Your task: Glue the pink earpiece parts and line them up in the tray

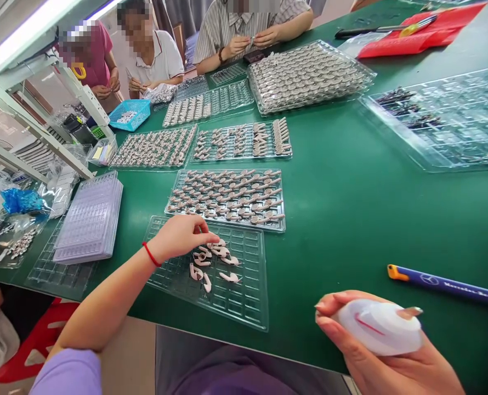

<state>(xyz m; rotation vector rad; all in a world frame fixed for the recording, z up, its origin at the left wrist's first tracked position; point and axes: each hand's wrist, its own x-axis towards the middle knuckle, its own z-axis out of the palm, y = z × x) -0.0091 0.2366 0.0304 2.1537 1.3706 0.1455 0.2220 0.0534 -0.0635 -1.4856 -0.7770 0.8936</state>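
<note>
The right hand [363, 362] holds a white squeeze bottle [375, 326] tipped over, maybe so its nozzle [408, 313] is clear of the fingers. The left hand [182, 236] bends over a clear plastic tray [244, 307], fingertips at a pile of pale earphone shells [230, 277], likely put there for easy reach. I cannot tell if it pinches one. It hides some shells. A filled tray [282, 226] lies just behind; a stack of trays [90, 219] stands left.

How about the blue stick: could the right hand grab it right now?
Probably not: the right hand is wrapped around a bottle. But the blue stick lies close by, with nothing seen in between, so an empty hand likely could.
</note>
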